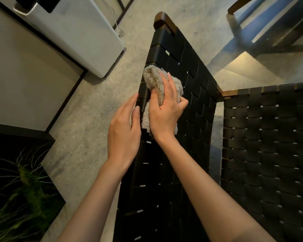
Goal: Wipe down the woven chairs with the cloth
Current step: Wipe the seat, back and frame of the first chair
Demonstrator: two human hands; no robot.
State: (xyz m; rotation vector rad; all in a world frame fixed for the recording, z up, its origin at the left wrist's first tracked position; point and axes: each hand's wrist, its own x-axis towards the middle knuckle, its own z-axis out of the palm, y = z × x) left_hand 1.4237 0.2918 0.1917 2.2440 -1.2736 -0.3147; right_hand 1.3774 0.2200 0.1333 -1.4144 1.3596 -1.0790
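In the lower left of the frame a dark planter box [33, 137] holds green grass-like plants [24, 189]; thin blades reach up over its rim. In the upper left a white box-shaped unit [87, 41] stands on the floor, and something dark sits in its open top, but what it is I cannot tell. A thin white cord [119, 30] lies coiled on the floor just beside this unit.

The woven chair [187, 67] with black straps runs from the top centre down to the bottom centre of the frame. Its brown wooden corner [162, 19] shows at the top. The beige fluffy cloth [156, 81] lies crumpled on the left edge of this woven surface, in the middle of the frame. The right hand [166, 110] is pressed on the cloth, with fingers closed around it and the thumb tucked into a fold, so the cloth is clamped between hand and straps. The left hand [124, 130] is just beside it on the left, with fingers straight and together, holding nothing; its fingertips touch the side edge of the chair, near the hanging end of the cloth.

On the right side of the frame is a second woven panel [269, 145] with the same black straps, close to the first one. In the upper right a blurred chair frame [252, 28] stands on the grey stone floor [87, 110], well apart from the hands. Both forearms cover the lower part of the woven chair.
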